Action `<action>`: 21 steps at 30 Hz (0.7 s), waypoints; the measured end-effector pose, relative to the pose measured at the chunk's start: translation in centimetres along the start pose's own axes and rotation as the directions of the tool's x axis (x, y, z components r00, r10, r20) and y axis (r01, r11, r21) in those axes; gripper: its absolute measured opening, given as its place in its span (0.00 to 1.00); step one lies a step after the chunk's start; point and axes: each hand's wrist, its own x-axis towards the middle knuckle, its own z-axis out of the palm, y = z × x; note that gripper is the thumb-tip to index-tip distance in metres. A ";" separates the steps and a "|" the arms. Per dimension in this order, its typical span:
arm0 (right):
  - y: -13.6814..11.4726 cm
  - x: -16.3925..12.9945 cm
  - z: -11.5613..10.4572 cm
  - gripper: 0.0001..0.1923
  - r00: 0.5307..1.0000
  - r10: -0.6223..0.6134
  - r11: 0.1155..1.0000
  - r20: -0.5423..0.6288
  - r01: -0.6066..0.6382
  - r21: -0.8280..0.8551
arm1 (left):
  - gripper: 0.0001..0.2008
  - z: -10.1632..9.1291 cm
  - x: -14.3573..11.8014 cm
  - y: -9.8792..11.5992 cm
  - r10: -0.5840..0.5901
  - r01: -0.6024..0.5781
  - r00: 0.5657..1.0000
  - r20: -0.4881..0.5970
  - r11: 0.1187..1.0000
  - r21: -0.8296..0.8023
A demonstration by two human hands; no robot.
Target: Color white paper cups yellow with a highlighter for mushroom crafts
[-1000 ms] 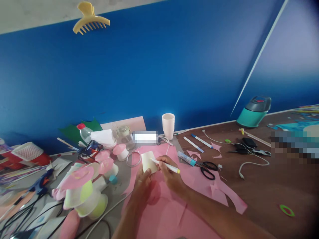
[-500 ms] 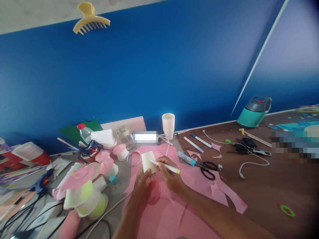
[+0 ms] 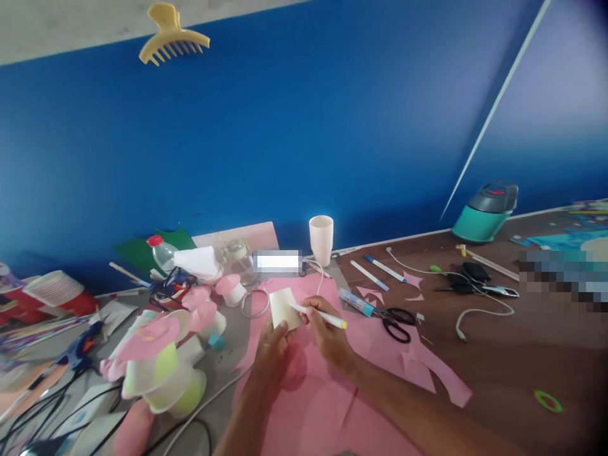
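My left hand (image 3: pixel 275 342) is closed on the lower end of a small pale cream paper piece (image 3: pixel 282 303), whose top tilts away from me. Whether this piece is flat or curved like a cup, I cannot tell. Between the fingers of my right hand (image 3: pixel 325 329) is a white marker with a yellow end (image 3: pixel 332 318). Its tip points left and meets the right part of the paper piece. Faint yellow shows on the piece near the tip. Beneath both hands lies a large pink paper sheet (image 3: pixel 304 418).
Right of the hands lie black-handled scissors (image 3: pixel 396 326), a glue stick (image 3: pixel 356 302), two markers (image 3: pixel 375 272) and a white cable (image 3: pixel 468 311). A white cup (image 3: pixel 321 240) stands by the wall. On the left are pink-topped cups (image 3: pixel 231 290), a glass jar (image 3: pixel 237 259) and a blue glue gun (image 3: pixel 78 351).
The marker and my right hand have shifted slightly to the right across the paper piece. My left hand holds the piece in nearly the same place.
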 end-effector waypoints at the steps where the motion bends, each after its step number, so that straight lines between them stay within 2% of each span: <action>1: 0.0 0.0 0.0 0.10 1.000 -0.009 1.000 -0.003 0.009 -0.001 | 0.17 -0.1 0.0 0.0 -0.003 0.003 1.000 0.004 1.000 -0.010; 15: 0.4 0.1 0.1 0.10 0.998 -0.058 0.998 0.007 0.058 -0.038 | 0.21 0.1 0.1 0.1 -0.033 0.033 0.999 -0.007 0.999 -0.016; 21: 0.7 0.1 0.0 0.10 1.000 -0.023 1.000 0.007 0.023 -0.016 | 0.20 0.3 0.0 0.2 -0.008 0.008 1.000 -0.012 1.000 -0.025</action>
